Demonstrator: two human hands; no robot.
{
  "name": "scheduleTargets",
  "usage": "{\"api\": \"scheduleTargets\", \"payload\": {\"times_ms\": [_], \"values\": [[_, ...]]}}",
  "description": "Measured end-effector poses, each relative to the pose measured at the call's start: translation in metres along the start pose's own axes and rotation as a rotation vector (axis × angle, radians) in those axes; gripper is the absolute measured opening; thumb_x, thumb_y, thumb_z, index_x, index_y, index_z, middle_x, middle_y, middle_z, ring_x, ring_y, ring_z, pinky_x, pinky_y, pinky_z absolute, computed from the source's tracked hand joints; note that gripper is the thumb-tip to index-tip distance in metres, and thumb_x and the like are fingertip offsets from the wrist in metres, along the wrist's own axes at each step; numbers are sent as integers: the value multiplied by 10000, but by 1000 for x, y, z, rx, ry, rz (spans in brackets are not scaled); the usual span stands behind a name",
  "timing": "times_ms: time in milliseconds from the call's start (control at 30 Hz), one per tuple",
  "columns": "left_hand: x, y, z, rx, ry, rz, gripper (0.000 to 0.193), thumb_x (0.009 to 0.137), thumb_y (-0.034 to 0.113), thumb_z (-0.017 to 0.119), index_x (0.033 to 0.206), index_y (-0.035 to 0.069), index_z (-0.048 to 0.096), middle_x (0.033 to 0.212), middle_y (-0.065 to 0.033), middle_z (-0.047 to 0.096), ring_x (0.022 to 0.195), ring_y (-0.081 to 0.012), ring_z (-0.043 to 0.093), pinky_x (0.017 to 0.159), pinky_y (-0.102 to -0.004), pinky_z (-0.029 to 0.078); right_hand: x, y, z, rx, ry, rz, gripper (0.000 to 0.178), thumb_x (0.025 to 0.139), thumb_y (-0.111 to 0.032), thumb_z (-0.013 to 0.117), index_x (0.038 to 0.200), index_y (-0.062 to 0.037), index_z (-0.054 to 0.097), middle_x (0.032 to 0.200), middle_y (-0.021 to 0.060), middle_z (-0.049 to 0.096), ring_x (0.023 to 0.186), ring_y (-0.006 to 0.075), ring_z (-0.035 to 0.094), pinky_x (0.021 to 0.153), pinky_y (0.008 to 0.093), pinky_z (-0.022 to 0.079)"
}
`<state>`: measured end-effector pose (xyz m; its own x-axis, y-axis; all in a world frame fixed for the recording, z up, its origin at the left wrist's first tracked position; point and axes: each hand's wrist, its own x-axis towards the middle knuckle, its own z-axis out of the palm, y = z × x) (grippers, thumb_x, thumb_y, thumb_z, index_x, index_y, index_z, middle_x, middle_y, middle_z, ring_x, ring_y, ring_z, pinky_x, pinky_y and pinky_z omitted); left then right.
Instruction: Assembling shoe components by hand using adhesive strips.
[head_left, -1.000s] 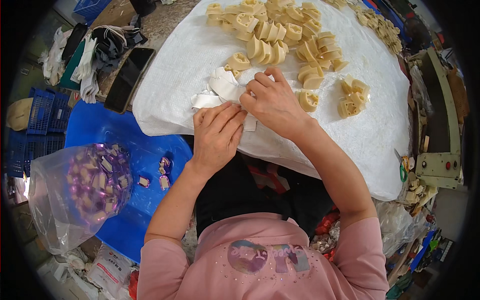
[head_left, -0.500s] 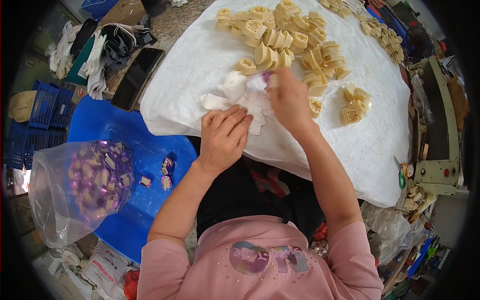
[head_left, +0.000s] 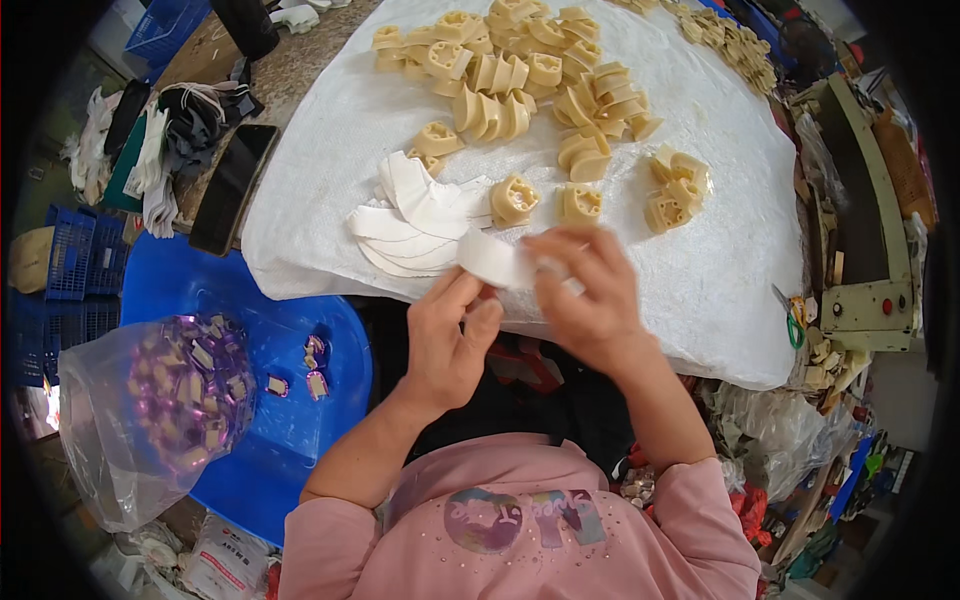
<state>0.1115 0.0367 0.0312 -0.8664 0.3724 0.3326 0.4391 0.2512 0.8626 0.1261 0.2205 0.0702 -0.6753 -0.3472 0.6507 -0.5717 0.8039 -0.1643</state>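
My left hand [head_left: 455, 335] pinches a thin white curved strip [head_left: 490, 258] above the near edge of the white-covered table. At the strip's right end is my right hand [head_left: 598, 300], its fingers curled and smeared by motion. A small white bit shows by those fingers; whatever they hold is hidden. Left of the strip, a fan of similar white strips [head_left: 405, 235] lies on the cover. Just beyond my hands stand two beige hollow moulded pieces, one with holes [head_left: 513, 200] and another to its right [head_left: 581, 205].
Many more beige pieces [head_left: 500, 75] are heaped farther back on the white sheet [head_left: 690, 300]. To the left, a phone [head_left: 232, 190] lies by a pile of gloves. Below is a blue tub [head_left: 290, 430] with a clear bag of purple-and-beige pieces [head_left: 195, 385]. Green-handled scissors [head_left: 794, 330] lie at right.
My left hand has gone from lying flat on the strips to pinching one raised strip. My right hand has come back from the beige pieces to that strip. The view has shifted.
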Motion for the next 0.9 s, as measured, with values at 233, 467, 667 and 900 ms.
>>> {"api": "scheduleTargets", "payload": {"times_ms": [233,467,667,900], "values": [[19,8,-7,-735,122,-371,443,991,278,341,1212,-70,502,895,-111,622,740,-139,566,676,-273,450,8,9,2,142,-137,273,343,639,6,616,971,-72,584,1133,101,535,1017,283,502,844,408,403],[51,-19,9,222,110,200,313,947,157,420,1175,6,572,915,-138,634,824,-297,586,771,-385,447,5,37,38,-99,-224,255,404,657,-53,660,1054,-103,610,1090,100,584,1038,267,523,944,416,327],[44,-13,5,138,80,88,331,973,172,386,1174,-2,581,1003,-196,633,944,-325,597,848,-366,446,4,44,2,41,105,432,456,638,-92,736,1061,-63,569,1080,95,586,1002,295,532,899,396,377],[51,0,1,45,-13,-14,328,977,178,370,1034,-27,619,1037,-207,625,981,-357,579,922,-428,402,-42,11,-15,-260,-214,278,536,575,-32,698,1092,-93,573,1057,78,545,954,264,513,893,463,323]]}}
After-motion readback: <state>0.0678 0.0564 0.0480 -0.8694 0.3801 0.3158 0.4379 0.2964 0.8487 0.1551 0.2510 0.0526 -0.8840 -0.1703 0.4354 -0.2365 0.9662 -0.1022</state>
